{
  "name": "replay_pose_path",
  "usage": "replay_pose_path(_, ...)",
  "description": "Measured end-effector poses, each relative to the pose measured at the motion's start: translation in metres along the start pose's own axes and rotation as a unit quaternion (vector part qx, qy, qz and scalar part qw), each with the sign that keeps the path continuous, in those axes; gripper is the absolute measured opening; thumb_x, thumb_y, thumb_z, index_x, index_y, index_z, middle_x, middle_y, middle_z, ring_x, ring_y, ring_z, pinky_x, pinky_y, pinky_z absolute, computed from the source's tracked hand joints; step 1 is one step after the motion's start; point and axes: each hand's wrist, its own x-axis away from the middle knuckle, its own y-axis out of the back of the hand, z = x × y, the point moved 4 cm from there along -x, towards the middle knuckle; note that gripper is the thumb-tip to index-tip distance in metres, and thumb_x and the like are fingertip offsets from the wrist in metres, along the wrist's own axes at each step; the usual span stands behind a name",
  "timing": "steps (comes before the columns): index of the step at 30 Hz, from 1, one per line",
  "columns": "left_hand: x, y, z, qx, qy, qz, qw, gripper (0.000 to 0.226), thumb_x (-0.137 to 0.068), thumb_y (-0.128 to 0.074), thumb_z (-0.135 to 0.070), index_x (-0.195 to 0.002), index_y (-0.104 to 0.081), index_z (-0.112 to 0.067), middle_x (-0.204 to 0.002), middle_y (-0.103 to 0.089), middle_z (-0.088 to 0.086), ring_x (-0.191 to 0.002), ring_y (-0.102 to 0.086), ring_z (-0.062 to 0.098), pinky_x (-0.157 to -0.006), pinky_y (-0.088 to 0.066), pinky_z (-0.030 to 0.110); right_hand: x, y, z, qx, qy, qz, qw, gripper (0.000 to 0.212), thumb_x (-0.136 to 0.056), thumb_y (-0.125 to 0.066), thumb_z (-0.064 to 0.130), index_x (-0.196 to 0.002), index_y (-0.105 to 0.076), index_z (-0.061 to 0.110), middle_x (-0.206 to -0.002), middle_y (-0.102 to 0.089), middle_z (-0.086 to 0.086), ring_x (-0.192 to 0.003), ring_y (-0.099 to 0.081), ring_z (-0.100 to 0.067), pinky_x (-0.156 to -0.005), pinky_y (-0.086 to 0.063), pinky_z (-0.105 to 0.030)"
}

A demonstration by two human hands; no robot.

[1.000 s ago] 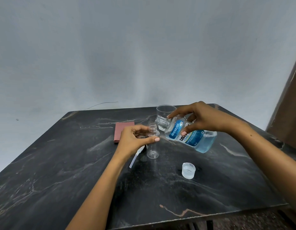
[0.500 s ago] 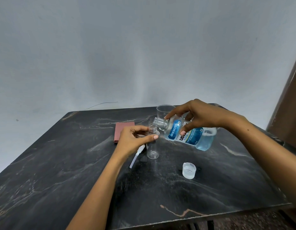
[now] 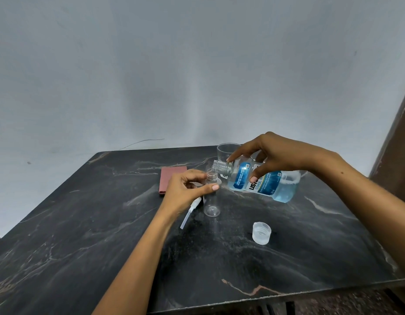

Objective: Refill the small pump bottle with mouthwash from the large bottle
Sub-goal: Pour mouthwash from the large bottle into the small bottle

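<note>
The left hand pinches the small bottle near its open top, and it stands on the black table. Just beside that grip lies the pump top. The right hand holds the big bottle (blue inside), tipped over the small one's top. Behind it stands a clear cup.

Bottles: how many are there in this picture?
2. The small pump bottle stands upright on the table, gripped by the left hand. The large mouthwash bottle is tilted over it, in the right hand.
</note>
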Motion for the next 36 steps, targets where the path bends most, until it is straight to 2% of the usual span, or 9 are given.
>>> replay_pose_path(5, 0.0005, 0.0005, 0.0004, 0.006, 0.004, -0.005, 1.000, 0.049, -0.056, -0.086, -0.032, -0.099, -0.075, -0.011, -0.090, -0.074, 0.003, -0.081, -0.066, 0.011, -0.078, -0.055, 0.026, 0.0001, 0.0026, 0.0037, 0.012, -0.001, 0.008, 1.000, 0.056, -0.072, -0.081, 0.017, -0.123, -0.062, 0.031, -0.110, -0.065, 0.016, -0.098, -0.060, -0.005, -0.093, -0.053, -0.034)
replay_pose_path(9, -0.0002, 0.0008, 0.0017, 0.005, 0.005, -0.007, 1.000, 0.050, -0.055, -0.086, -0.034, -0.098, -0.075, -0.011, -0.092, -0.075, 0.008, -0.087, -0.068, 0.021, -0.083, -0.056, 0.033, 0.0002, 0.0039, 0.0053, 0.025, 0.001, 0.012, 1.000, 0.056, -0.071, -0.081, 0.019, -0.122, -0.062, 0.033, -0.100, -0.062, 0.023, -0.095, -0.061, -0.003, -0.091, -0.053, -0.032)
replay_pose_path(14, 0.0000, 0.0005, 0.0006, 0.010, 0.005, -0.006, 1.000, 0.044, -0.056, -0.086, -0.031, -0.095, -0.076, -0.012, -0.091, -0.075, 0.007, -0.086, -0.069, 0.020, -0.082, -0.057, 0.033, -0.0003, 0.0042, 0.0032, 0.026, -0.001, 0.014, 1.000, 0.057, -0.071, -0.081, 0.018, -0.123, -0.062, 0.032, -0.098, -0.059, 0.029, -0.094, -0.060, -0.001, -0.092, -0.053, -0.030)
replay_pose_path(16, -0.0003, 0.0002, 0.0011, 0.012, 0.006, -0.004, 1.000, 0.042, -0.058, -0.087, -0.028, -0.095, -0.076, -0.012, -0.091, -0.075, 0.007, -0.087, -0.069, 0.022, -0.082, -0.057, 0.032, -0.0004, 0.0041, 0.0026, 0.026, 0.000, 0.013, 1.000, 0.057, -0.071, -0.081, 0.018, -0.123, -0.062, 0.033, -0.100, -0.060, 0.027, -0.096, -0.061, -0.002, -0.092, -0.053, -0.030)
replay_pose_path(19, -0.0002, 0.0002, 0.0006, 0.019, 0.006, -0.006, 1.000, 0.041, -0.055, -0.087, -0.031, -0.091, -0.076, -0.015, -0.089, -0.075, 0.006, -0.082, -0.068, 0.015, -0.075, -0.056, 0.024, -0.0001, 0.0049, 0.0017, 0.025, 0.002, 0.011, 1.000, 0.057, -0.071, -0.081, 0.018, -0.122, -0.062, 0.034, -0.103, -0.062, 0.023, -0.099, -0.061, -0.004, -0.091, -0.053, -0.030)
replay_pose_path(26, 0.0006, -0.0003, -0.0011, 0.026, -0.002, -0.006, 1.000, 0.026, -0.050, -0.086, -0.039, -0.074, -0.076, -0.039, -0.079, -0.075, -0.010, -0.077, -0.068, 0.004, -0.070, -0.054, 0.017, 0.0010, 0.0071, -0.0009, 0.031, -0.002, 0.012, 0.999, 0.057, -0.070, -0.082, 0.017, -0.119, -0.063, 0.038, -0.102, -0.064, 0.023, -0.100, -0.060, -0.004, -0.089, -0.054, -0.029)
replay_pose_path(32, 0.0000, -0.0007, -0.0004, 0.034, -0.007, -0.001, 0.999, 0.030, -0.050, -0.086, -0.041, -0.078, -0.077, -0.034, -0.084, -0.077, -0.004, -0.082, -0.070, 0.011, -0.074, -0.056, 0.022, 0.0018, 0.0068, -0.0010, 0.031, -0.005, 0.013, 0.999, 0.056, -0.070, -0.082, 0.017, -0.120, -0.063, 0.037, -0.098, -0.062, 0.026, -0.098, -0.060, -0.004, -0.089, -0.054, -0.030)
replay_pose_path(36, -0.0001, -0.0002, 0.0001, 0.035, -0.011, 0.000, 0.999, 0.032, -0.052, -0.086, -0.036, -0.081, -0.078, -0.026, -0.085, -0.077, -0.001, -0.082, -0.071, 0.013, -0.074, -0.056, 0.022, -0.0010, 0.0095, 0.0019, 0.041, -0.004, 0.018, 0.999, 0.055, -0.070, -0.081, 0.017, -0.119, -0.063, 0.037, -0.091, -0.059, 0.033, -0.091, -0.059, 0.008, -0.087, -0.054, -0.025)
